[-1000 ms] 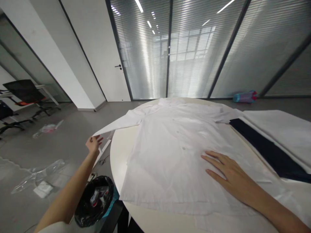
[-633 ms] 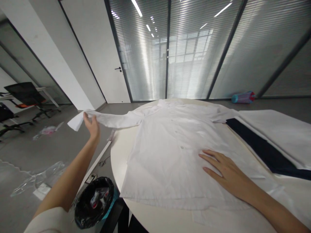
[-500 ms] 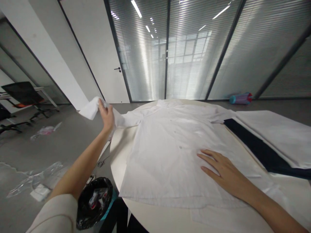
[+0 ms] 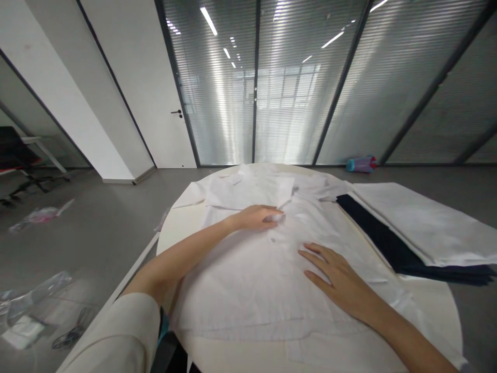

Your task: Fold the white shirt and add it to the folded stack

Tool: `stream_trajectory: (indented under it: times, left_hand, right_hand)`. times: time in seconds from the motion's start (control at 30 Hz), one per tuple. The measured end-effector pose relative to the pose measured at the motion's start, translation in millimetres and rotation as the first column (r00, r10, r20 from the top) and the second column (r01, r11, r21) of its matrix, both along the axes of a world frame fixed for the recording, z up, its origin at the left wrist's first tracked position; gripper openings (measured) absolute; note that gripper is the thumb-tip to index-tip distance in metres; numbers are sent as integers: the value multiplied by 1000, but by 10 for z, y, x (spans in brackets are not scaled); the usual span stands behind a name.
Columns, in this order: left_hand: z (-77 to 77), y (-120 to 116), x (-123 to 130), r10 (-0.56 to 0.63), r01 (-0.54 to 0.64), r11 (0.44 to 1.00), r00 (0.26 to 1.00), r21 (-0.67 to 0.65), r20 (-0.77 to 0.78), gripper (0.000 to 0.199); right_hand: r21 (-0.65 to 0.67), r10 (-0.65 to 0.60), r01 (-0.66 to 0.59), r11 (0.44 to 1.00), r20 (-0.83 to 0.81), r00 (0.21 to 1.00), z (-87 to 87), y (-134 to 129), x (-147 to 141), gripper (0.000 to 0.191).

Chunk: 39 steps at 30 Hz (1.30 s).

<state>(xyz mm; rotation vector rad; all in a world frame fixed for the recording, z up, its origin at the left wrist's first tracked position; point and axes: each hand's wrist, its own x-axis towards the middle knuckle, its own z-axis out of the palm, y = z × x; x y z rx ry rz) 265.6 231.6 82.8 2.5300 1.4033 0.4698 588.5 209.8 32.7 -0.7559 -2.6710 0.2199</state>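
A white buttoned shirt [image 4: 248,269] lies flat, front up, on a round white table [image 4: 173,225]. Its left sleeve [image 4: 248,192] is folded across the chest, cuff end near the button line. My left hand [image 4: 256,216] rests on the shirt just below that sleeve, fingertips pinching the cuff edge. My right hand [image 4: 336,280] lies flat with fingers spread on the shirt's right lower front, pressing it down.
A dark navy cloth [image 4: 388,243] and a folded white cloth [image 4: 419,223] lie on the table's right side. Beyond the table stand glass partitions with blinds and a white door [image 4: 147,93]. Plastic wrappers [image 4: 31,300] litter the grey floor at left. A blue-pink tube [image 4: 361,164] lies by the glass.
My left hand lifted the hanging left sleeve from beside the table, swung it rightward and laid it across the shirt's chest. My right hand stayed pressed on the shirt. The view shifted left.
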Motion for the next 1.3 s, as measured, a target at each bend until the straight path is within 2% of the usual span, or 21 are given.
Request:
stream_trajectory:
  times: [0.1, 0.17, 0.2, 0.23, 0.3, 0.37, 0.4, 0.47, 0.57, 0.67, 0.77, 0.9, 1.0, 1.1, 1.2, 1.3]
  left_hand:
    - [11, -199, -280, 120, -129, 983, 990, 132, 79, 35]
    - [19, -314, -588, 254, -281, 937, 956, 209, 147, 31]
    - [6, -364, -755, 352, -395, 893, 912, 216, 212, 31]
    - [-19, -408, -917, 467, -532, 825, 832, 191, 299, 32]
    - [-103, -472, -1207, 660, -765, 640, 598, 77, 456, 39]
    - [-198, -501, -1428, 754, -874, 482, 384, -54, 533, 42]
    - [-238, -504, -1510, 776, -893, 438, 318, -104, 544, 41]
    - [-286, -499, -1623, 799, -898, 397, 237, -188, 553, 39]
    - [-289, -500, -1675, 802, -873, 399, 184, -280, 569, 36]
    - [-264, -532, -1632, 785, -825, 455, 193, -336, 589, 39]
    - [-251, -575, -1578, 751, -777, 513, 200, -365, 630, 52]
    - [-244, -598, -1557, 690, -745, 569, 203, -348, 694, 62]
    - [-240, -587, -1561, 711, -781, 538, 217, -318, 670, 53]
    - [-245, -572, -1576, 776, -817, 474, 213, -328, 593, 43]
    - [-235, -549, -1628, 835, -827, 433, 218, -358, 505, 46]
    - [-167, -464, -1741, 868, -852, 396, 225, -343, 442, 52]
  right_hand:
    - [-4, 5, -5, 1000, -4, 1000, 20, -10, -6, 49]
    - [-18, 4, -5, 1000, -9, 1000, 21, -11, -7, 49]
    - [-28, 2, -2, 1000, -12, 1000, 21, -10, -8, 48]
    - [-40, -4, 4, 999, -18, 1000, 23, -7, -11, 48]
    - [-69, -21, 19, 997, -30, 999, 54, 6, -24, 46]
    - [-100, -44, 39, 994, -46, 998, 145, 35, -59, 44]
    - [-115, -53, 47, 992, -53, 997, 218, 61, -87, 43]
    - [-128, -63, 54, 990, -65, 996, 403, 146, -167, 42]
    - [-90, -88, 83, 993, -54, 995, 671, 385, -345, 42]
    - [-42, -222, 223, 974, 23, 975, 771, 724, -552, 53]
    - [-18, -344, 346, 938, 73, 936, 671, 1033, -730, 64]
    - [48, -274, 271, 961, 72, 959, 419, 1232, -856, 70]
    - [51, -265, 261, 964, 118, 957, 303, 1241, -861, 65]
    - [109, -304, 292, 950, 129, 944, 296, 1201, -822, 55]
    - [220, -335, 302, 928, 131, 933, 349, 1157, -779, 41]
    - [255, -383, 328, 910, 212, 899, 388, 1115, -761, 35]
